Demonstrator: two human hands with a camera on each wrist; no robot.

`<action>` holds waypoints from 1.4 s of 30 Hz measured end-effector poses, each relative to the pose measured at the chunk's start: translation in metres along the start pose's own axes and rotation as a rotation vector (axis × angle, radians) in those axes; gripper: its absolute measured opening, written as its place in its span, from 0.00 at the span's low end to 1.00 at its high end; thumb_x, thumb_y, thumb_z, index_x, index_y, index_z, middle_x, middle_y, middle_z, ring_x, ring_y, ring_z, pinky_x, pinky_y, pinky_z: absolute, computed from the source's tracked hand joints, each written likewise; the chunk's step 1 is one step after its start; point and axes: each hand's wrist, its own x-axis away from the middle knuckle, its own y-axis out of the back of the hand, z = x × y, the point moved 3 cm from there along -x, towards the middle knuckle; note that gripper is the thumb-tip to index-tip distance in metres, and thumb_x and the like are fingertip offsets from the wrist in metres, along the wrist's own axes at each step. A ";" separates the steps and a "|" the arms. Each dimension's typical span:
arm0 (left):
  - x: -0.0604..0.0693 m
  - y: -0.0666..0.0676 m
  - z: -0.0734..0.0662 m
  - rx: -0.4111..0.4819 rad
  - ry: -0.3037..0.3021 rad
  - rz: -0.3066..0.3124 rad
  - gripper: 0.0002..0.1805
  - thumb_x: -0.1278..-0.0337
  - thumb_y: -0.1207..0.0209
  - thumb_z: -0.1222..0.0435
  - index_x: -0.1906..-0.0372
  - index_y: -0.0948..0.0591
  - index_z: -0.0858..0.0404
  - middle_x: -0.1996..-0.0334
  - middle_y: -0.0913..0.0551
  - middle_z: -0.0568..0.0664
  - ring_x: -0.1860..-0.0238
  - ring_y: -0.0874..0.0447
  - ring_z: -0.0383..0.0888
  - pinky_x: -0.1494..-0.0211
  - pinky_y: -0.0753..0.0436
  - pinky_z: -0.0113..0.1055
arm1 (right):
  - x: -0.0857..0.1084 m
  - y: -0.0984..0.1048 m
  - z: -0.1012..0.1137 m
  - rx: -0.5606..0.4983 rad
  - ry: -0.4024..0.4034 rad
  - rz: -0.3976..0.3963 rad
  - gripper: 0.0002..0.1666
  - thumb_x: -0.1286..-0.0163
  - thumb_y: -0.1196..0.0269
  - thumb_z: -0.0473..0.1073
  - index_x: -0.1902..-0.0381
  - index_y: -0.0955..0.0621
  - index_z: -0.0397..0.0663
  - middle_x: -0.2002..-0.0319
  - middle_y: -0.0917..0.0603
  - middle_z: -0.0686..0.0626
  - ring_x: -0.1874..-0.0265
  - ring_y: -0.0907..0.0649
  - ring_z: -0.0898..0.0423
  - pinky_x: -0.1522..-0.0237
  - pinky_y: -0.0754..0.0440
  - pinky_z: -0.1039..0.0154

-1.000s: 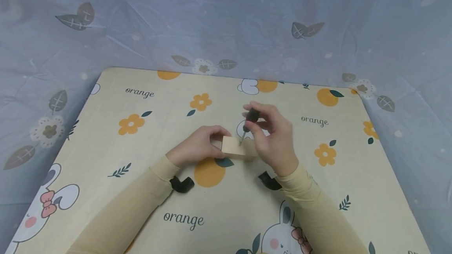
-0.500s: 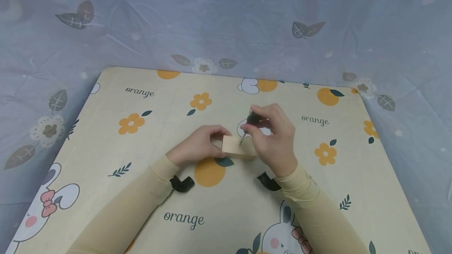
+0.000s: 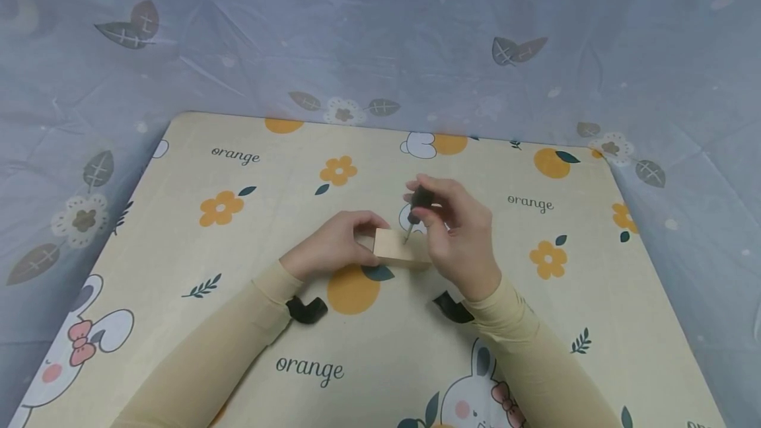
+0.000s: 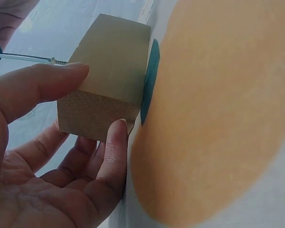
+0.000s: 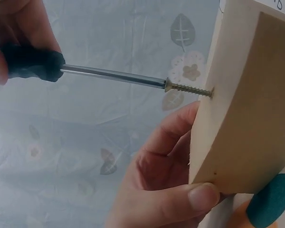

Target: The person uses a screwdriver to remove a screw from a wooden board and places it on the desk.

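Screw (image 5: 189, 89) stands between the two hands, its tip in the upper face of a wood block (image 5: 249, 109). Nearest come the beige sleeves (image 3: 208, 355), each with a black piece (image 3: 307, 310) jutting inward at the wrist. Past them, the left hand (image 3: 333, 246) grips the block's left end, thumb on the near side. The block lies on the bench (image 3: 285, 197), its long axis running across from the left hand toward the right. The right hand (image 3: 466, 236) pinches the dark handle of a screwdriver (image 5: 114, 76) above the block; the tool's tip meets the screw head, and shaft and screw make nearly one line, leaning slightly toward the right hand. So the left hand is nearer the block, while the right reaches the screw through the tool. The screw looks brassy, with a flared head, and most of its thread shows outside the wood; the block is pale and flat-faced. Beyond both hands, orange flowers (image 3: 338, 171) print the bench, and a bluish curtain (image 3: 380, 32) hangs behind.
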 end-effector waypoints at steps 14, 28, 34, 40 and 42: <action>0.000 0.000 0.000 0.000 -0.011 0.001 0.24 0.49 0.23 0.68 0.47 0.14 0.46 0.49 0.12 0.39 0.43 0.18 0.46 0.34 0.20 0.47 | 0.002 0.001 -0.001 0.109 0.049 -0.106 0.25 0.45 0.20 0.25 0.50 0.17 0.32 0.61 0.16 0.38 0.64 0.13 0.49 0.56 0.12 0.71; -0.001 0.001 0.000 -0.009 -0.009 -0.004 0.24 0.50 0.23 0.67 0.47 0.13 0.47 0.49 0.11 0.39 0.44 0.18 0.46 0.33 0.21 0.47 | 0.000 0.002 0.001 0.066 -0.014 -0.054 0.24 0.35 0.31 0.21 0.42 0.17 0.31 0.52 0.09 0.36 0.62 0.10 0.46 0.53 0.10 0.67; -0.001 0.001 0.001 -0.004 -0.007 0.000 0.24 0.49 0.23 0.66 0.47 0.13 0.47 0.49 0.11 0.38 0.43 0.17 0.45 0.32 0.21 0.48 | 0.000 0.003 -0.001 0.134 -0.013 -0.044 0.30 0.41 0.23 0.25 0.41 0.18 0.34 0.52 0.12 0.39 0.59 0.11 0.50 0.52 0.09 0.61; -0.001 0.000 0.002 -0.002 -0.012 0.003 0.24 0.49 0.24 0.67 0.47 0.14 0.46 0.49 0.12 0.38 0.43 0.18 0.46 0.33 0.21 0.47 | 0.002 0.002 -0.002 0.132 0.028 -0.090 0.29 0.45 0.19 0.27 0.45 0.17 0.33 0.58 0.17 0.38 0.61 0.13 0.51 0.57 0.09 0.64; -0.001 0.000 0.002 -0.002 -0.012 0.003 0.24 0.49 0.24 0.67 0.46 0.14 0.46 0.49 0.12 0.38 0.43 0.18 0.46 0.33 0.21 0.48 | 0.002 0.002 -0.002 0.123 0.045 -0.099 0.27 0.44 0.20 0.27 0.46 0.17 0.32 0.59 0.16 0.38 0.62 0.12 0.51 0.56 0.09 0.65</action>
